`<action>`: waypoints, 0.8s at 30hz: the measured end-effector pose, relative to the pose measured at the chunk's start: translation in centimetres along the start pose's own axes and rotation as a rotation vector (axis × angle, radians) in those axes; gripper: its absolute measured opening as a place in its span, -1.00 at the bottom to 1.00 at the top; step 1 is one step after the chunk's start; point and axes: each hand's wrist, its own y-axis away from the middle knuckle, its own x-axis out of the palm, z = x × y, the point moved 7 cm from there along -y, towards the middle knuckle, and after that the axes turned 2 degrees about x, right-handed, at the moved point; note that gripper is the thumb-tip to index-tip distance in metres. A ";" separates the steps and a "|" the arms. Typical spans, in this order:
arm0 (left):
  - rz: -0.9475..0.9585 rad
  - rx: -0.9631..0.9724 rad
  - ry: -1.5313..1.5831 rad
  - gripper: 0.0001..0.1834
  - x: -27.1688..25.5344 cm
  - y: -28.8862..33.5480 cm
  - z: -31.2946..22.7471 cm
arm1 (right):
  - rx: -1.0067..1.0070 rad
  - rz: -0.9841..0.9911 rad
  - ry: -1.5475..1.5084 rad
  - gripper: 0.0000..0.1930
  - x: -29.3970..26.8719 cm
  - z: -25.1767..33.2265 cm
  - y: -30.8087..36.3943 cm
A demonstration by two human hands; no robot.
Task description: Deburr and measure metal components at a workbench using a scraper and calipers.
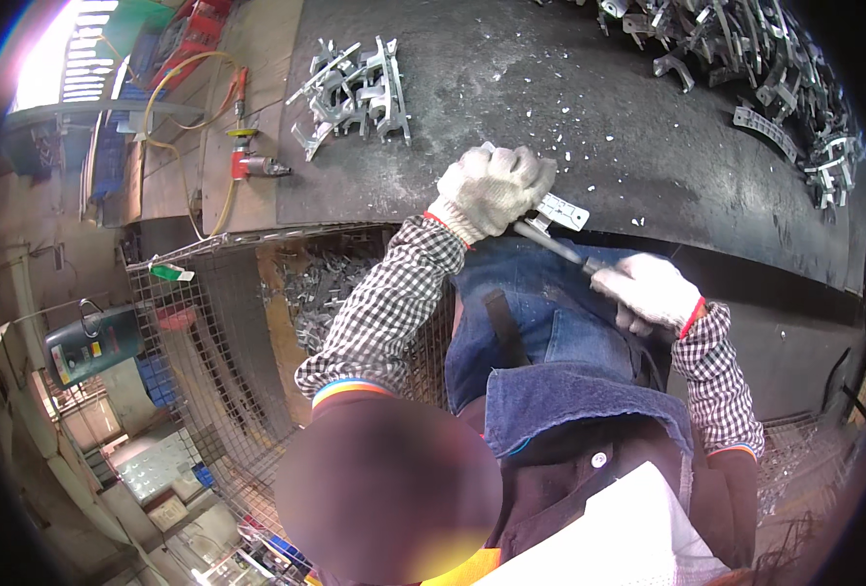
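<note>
Our gloved left hand [499,188], the nearer, curls its fingers around a silvery metal casting [564,212] jutting to their right, as our right hand [648,291] clenches its fingers on a file-like tool [553,245] slanting leftward.

Gripping a pale metal part [563,212] in the gloved left hand [496,190] at the near edge of the tabletop [638,146]. Holding a rod-like tool [552,244] in the gloved right hand [648,291], angled toward the part. Facing a small casting cluster [392,93] and a larger heap [745,44], far right.
</note>
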 end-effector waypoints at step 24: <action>0.547 -1.020 0.579 -0.59 -3.2 -1.2 4.5 | -0.154 -0.030 -0.119 -0.55 0.4 -1.1 1.2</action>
